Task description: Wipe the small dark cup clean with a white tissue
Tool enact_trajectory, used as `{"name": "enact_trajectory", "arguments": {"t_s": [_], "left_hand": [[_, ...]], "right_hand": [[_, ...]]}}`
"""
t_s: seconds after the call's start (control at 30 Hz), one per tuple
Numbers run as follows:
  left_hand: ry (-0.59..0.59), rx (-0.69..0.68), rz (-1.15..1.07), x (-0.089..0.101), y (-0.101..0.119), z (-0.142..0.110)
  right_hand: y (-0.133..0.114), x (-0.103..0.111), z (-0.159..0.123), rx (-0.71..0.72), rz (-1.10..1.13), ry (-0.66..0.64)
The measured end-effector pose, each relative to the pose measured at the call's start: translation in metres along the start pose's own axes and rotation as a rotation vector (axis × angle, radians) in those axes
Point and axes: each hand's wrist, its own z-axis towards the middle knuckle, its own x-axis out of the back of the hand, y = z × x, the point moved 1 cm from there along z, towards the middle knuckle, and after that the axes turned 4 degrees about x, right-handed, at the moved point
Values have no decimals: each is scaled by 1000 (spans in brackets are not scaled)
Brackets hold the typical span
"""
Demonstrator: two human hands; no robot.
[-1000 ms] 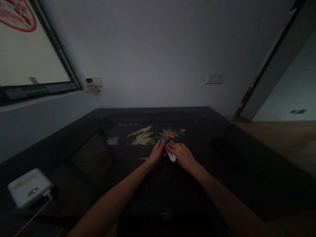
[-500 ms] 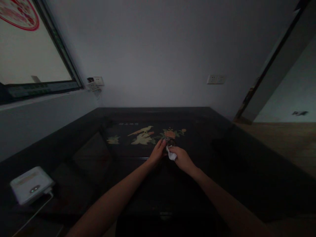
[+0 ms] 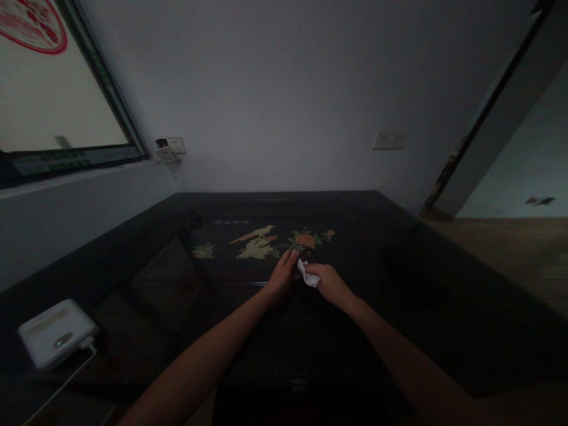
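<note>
My left hand is closed around the side of a dark round object with a thin shiny rim; its exact kind is too dim to make out. A crumpled white tissue is pinched in my right hand, pressed against the near side of that object. Both hands are close together above the dark glossy tabletop. Fingers and tissue cover much of the round object.
A bird-and-flower picture decorates the table's far half. At the left stands a white box-shaped device with a small light and a white cable. Wall sockets are beyond the table's back edge.
The tissue has shifted slightly and spreads a little differently between the hands. My right hand has moved slightly right, while my left hand keeps its place on the round object.
</note>
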Motion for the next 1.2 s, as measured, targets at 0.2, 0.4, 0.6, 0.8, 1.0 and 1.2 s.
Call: {"name": "enact_trajectory", "arguments": {"t_s": [0.2, 0.4, 0.6, 0.8, 1.0, 1.2], "left_hand": [[-33, -11, -13, 1, 0, 0], [-33, 2, -52, -3, 4, -3], [2, -1, -46, -4, 3, -2], [-7, -24, -25, -2, -1, 1], [22, -28, -26, -1, 0, 0], [1, 32, -134, -1, 5, 0]], "right_hand": [[2, 3, 0, 88, -447, -47], [1, -5, -2, 88, -552, -38], [5, -14, -2, 26, -163, 32], [9, -26, 4, -149, 657, 182], [6, -21, 2, -39, 412, 131], [5, -3, -1, 144, -375, -6]]}}
